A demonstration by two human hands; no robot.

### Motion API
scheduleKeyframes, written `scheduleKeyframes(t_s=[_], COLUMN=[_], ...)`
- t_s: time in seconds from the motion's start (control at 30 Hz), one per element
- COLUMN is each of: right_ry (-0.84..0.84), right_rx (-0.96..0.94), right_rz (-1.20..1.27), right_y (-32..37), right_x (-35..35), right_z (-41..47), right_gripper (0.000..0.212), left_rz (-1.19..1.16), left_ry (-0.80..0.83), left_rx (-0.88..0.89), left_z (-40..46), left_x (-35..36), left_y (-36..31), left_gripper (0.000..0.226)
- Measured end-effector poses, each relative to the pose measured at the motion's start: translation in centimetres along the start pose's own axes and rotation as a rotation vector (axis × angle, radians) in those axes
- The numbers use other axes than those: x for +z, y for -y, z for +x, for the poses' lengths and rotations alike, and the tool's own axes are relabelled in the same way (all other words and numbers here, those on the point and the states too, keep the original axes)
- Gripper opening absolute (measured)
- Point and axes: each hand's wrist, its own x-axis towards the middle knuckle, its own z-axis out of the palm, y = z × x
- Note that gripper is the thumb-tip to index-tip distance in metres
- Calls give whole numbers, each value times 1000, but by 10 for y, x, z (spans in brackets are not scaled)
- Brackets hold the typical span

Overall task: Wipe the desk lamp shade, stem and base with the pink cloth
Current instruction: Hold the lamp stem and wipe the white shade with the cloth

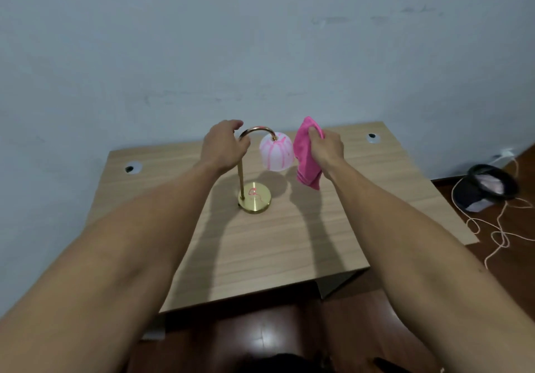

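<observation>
One desk lamp [254, 170] stands upright near the middle of the table [260, 251], with one round brass base [255, 198], one thin brass stem [240, 178] arching over at the top, and one white shade [276, 151] streaked with pink. One pink cloth [306, 152] hangs bunched just right of the shade, close to it. Two bare forearms reach forward. The left hand [224, 148] has its grip curled around the upper stem below the arch. The right hand [327, 148] has its grip clenched on the cloth, held above the table. Two round cable holes [132, 168] mark the wooden table's far corners. A pale blue wall [260, 39] rises behind; on the dark wood floor [515, 227] at right lie a black round object [492, 183] and a loose white cord [498, 227].
</observation>
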Motion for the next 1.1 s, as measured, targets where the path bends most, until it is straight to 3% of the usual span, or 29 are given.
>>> scheduleKeyframes(t_s=[0.2,0.37,0.53,0.67,0.8,0.97,1.1], right_ry=[37,191,231,138,77,144,38], right_rx=[-47,-58,-224,-151,-10,-249,-301], right_rz=[183,297,175,256,336,244,222], right_y=[16,20,-7,-29,-23,4,-23], right_x=[30,51,60,53,54,70,79], right_z=[-18,-30,-41,-48,-46,-56,-74], right_gripper=[36,41,58,43,48,50,52], left_rz=[30,-14,96,103,104,98,79], left_ry=[-11,25,-38,-55,-5,16,39], left_rx=[55,76,164,208,215,197,183], left_z=[2,5,7,9,10,12,11], left_x=[7,9,11,13,12,11,10], left_y=[14,23,26,28,27,25,22], left_gripper=[29,19,22,21,21,22,22])
